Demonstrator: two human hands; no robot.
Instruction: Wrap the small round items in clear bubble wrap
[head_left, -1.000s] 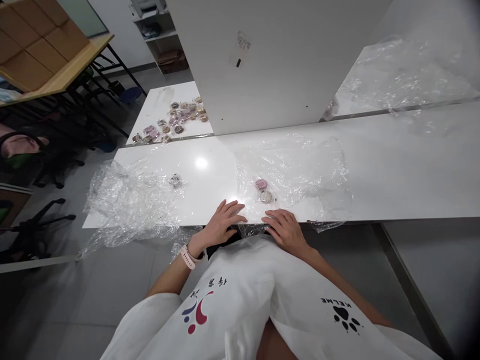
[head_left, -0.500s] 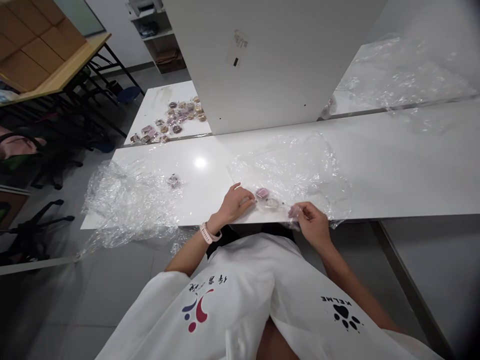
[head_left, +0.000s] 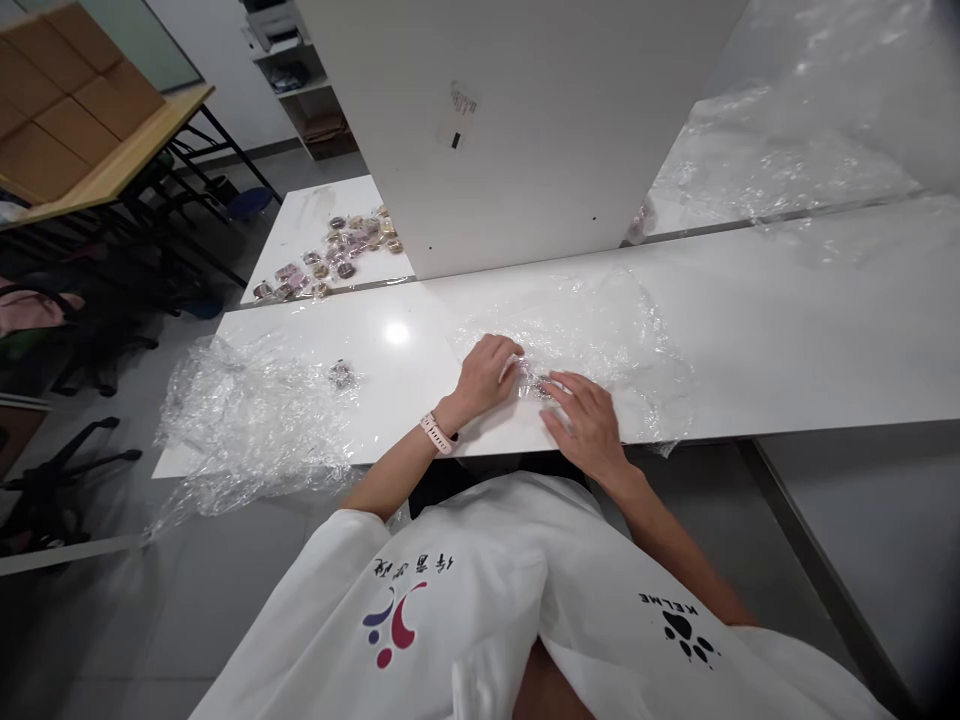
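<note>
A small pinkish item wrapped in clear plastic point(head_left: 535, 385) lies between my two hands near the table's front edge. My left hand point(head_left: 487, 378) has its fingers curled onto the plastic at the item's left side. On the other side, my right hand point(head_left: 589, 425) is stretched out low over the table, thumb apart, fingertips at the item's right end. Both hands partly hide the item. Beneath and behind them spreads a sheet of clear plastic film point(head_left: 600, 310).
At left lies a crumpled heap of clear film point(head_left: 255, 410), with another small wrapped item point(head_left: 342, 374) at its edge. Several wrapped items point(head_left: 360, 235) sit on the table beyond, left of an upright white panel point(head_left: 510, 130). More film point(head_left: 795, 150) lies at back right.
My right hand has moved left and its fingers have spread out towards the item. My left hand has shifted slightly forward and right. The pink item is now more covered by fingers and plastic.
</note>
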